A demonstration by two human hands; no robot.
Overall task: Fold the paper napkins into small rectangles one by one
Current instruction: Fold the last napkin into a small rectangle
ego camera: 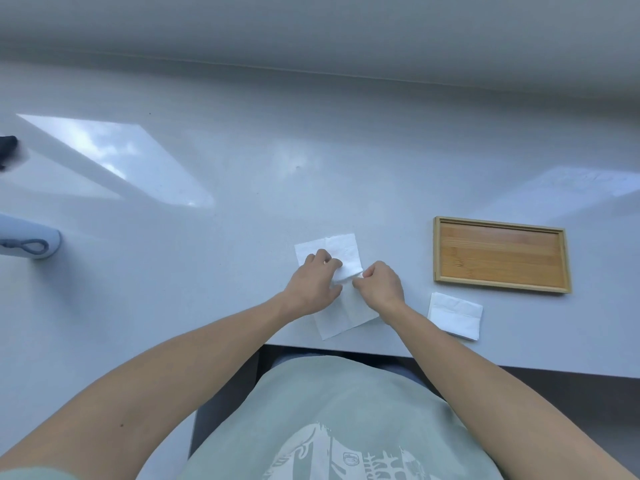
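Nearest the person, on the worktop, an unfolded napkin stretches away from the body; left hand and right hand pinch a raised fold mid-sheet. A napkin stack lies right, beside the tray.

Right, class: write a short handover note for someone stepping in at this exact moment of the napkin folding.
Left hand: pinching the near edge of the open napkin, lifted mid-fold.
Right hand: pinching the same raised edge, beside the left.
Open napkin lies flat on the table in front of the person.
Napkin stack sits to the right, just below the wooden tray, which holds nothing.
Done: no finished rectangle visible.
Left: complete this fold, then fold the stack one by one.
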